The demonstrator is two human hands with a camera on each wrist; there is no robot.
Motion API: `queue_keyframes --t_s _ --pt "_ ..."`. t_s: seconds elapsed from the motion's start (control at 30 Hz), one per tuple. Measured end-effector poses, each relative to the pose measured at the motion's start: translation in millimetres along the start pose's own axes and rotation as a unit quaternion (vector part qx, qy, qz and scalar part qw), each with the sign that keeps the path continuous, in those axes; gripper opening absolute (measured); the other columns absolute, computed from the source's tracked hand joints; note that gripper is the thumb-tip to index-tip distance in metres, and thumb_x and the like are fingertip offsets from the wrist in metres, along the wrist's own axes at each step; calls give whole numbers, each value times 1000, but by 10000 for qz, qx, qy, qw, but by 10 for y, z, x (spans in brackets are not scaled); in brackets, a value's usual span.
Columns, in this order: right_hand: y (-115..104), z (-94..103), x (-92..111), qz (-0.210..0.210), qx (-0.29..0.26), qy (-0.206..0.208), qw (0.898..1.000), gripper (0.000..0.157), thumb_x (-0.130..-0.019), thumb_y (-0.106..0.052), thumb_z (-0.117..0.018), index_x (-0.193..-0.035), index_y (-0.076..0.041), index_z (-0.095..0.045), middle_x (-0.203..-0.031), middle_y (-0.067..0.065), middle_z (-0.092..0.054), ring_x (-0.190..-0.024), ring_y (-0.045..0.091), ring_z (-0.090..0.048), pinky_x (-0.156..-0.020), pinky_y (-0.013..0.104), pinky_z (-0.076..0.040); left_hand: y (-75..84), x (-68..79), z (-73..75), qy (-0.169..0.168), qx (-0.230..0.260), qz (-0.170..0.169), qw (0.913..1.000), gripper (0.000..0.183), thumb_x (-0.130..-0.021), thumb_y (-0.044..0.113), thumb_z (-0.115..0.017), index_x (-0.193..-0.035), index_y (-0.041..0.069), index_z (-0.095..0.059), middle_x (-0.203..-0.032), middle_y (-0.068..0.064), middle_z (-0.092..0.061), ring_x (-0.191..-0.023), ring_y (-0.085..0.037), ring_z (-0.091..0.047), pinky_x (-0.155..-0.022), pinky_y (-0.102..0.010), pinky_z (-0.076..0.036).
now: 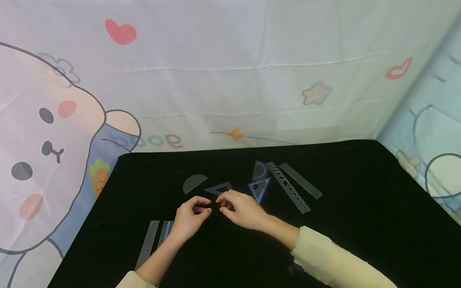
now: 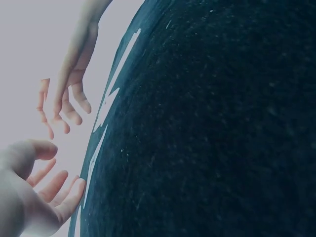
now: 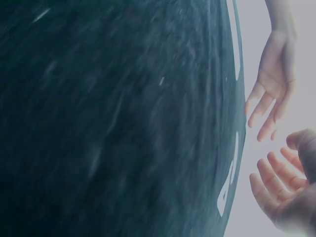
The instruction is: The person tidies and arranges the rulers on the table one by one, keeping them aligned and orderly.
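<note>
Both hands hover over the black cloth with fingers loosely bent, fingertips facing each other a small gap apart. Nothing shows between the fingers of the left hand (image 1: pixel 191 218) or the right hand (image 1: pixel 243 209); the left wrist view shows the left hand (image 2: pixel 34 192) bare, as the right wrist view does the right hand (image 3: pixel 286 192). Just behind the right fingertips lies a clear triangular set square (image 1: pixel 213 189), partly hidden by that hand. A clear half-round protractor (image 1: pixel 193 184) lies behind the left hand. Right of the set square is a blue-edged triangle (image 1: pixel 259 192).
Farther right lie a small protractor with a purple arc (image 1: pixel 258 172), a stencil ruler (image 1: pixel 293 197) and a plain clear ruler (image 1: pixel 301 181). Beside the left forearm are a clear ruler (image 1: pixel 148 242) and a blue-striped ruler (image 1: pixel 165 230), partly covered. A printed curtain (image 1: pixel 223 96) hangs behind.
</note>
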State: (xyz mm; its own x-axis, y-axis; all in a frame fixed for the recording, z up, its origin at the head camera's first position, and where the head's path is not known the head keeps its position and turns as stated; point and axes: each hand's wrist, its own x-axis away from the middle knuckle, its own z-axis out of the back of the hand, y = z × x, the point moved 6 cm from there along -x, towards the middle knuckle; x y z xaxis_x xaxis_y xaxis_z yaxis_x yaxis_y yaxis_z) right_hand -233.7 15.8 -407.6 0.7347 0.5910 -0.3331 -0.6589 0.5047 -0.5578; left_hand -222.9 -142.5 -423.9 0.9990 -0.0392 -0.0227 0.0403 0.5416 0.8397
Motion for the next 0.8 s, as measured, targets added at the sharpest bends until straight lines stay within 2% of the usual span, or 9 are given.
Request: queue_keyframes --t_s 0.23,0.53,0.8 --pt "222 130 77 -242 154 108 9995 22 -86 -19 -62 -108 -16 -60 -100 -4 -62 -84 2 -58 -71 15 -50 36 -127 -100 -101 386 272 9988 22 -84 13 -65 -106 12 -63 -105 -3 -62 -88 -16 -63 -71 -29 -54" --pt "421 267 193 -524 229 30 9984 25 -86 -19 -63 -110 -14 -61 -98 -6 -62 -83 2 -59 -69 16 -50 121 -271 -260 -392 834 328 9952 29 -85 18 -63 -113 12 -61 -111 -3 -59 -86 -15 -63 -71 -31 -54" --pt "554 469 305 -540 513 95 9972 30 -88 -21 -61 -117 -13 -59 -108 1 -63 -93 12 -61 -77 25 -53 229 -385 -437 -725 1197 382 9894 32 -89 21 -60 -120 12 -57 -117 -5 -57 -96 -19 -62 -80 -32 -55"
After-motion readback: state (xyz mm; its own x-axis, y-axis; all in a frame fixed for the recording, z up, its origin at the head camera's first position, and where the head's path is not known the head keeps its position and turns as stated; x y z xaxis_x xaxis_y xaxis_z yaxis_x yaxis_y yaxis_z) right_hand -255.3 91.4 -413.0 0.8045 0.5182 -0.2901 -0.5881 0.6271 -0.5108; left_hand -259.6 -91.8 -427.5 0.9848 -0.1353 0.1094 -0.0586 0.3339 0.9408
